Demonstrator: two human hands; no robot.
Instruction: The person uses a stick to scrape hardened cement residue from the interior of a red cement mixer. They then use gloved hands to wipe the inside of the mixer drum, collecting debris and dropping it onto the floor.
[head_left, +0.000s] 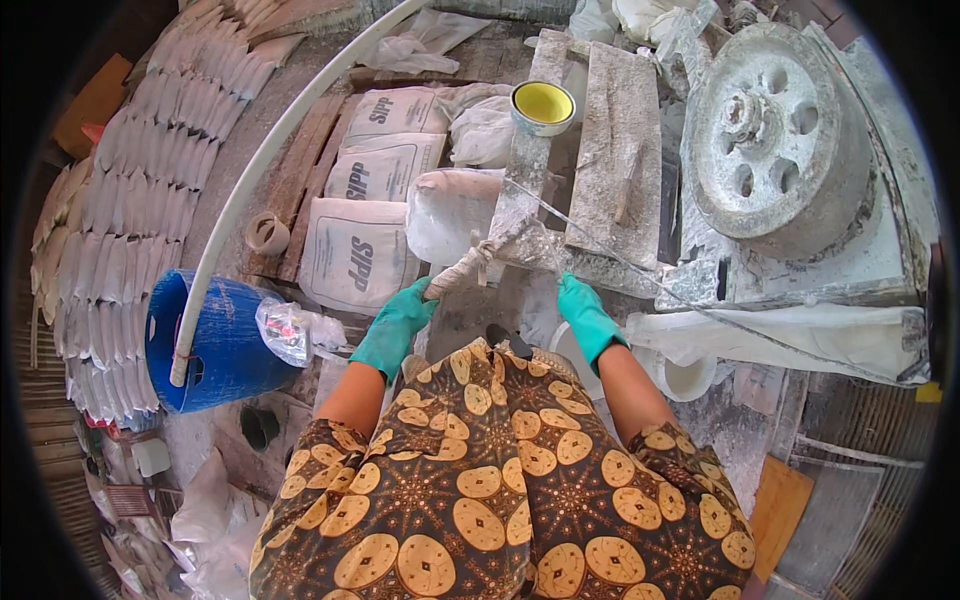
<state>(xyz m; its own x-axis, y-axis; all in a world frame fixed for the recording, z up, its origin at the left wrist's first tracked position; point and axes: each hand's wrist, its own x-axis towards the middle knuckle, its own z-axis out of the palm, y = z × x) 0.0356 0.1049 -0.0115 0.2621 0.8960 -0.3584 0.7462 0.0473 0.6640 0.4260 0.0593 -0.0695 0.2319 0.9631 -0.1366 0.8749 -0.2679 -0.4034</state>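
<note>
Both hands wear green rubber gloves. My left hand (397, 326) is closed round a cloth-wrapped handle (459, 276) that runs up to the corner of a dusty wooden frame (540, 244). My right hand (590, 319) is held at the frame's front edge, its fingers drawn together at a thin cord or strip; its grip is not clear. A filled clear plastic bag (454, 214) lies just beyond my left hand. A yellow-lined bowl (543, 105) stands on a board of the frame. A cord (600, 241) slants across the frame to the right.
A blue plastic barrel (225, 341) stands at left, with a long white pipe (259, 142) arching from it. Printed sacks (360, 255) lie on a pallet, beside stacked filled bags (127, 202). A powder-coated wheel (765, 142) stands at right, above a white cloth chute (780, 337) and a white bucket (682, 375).
</note>
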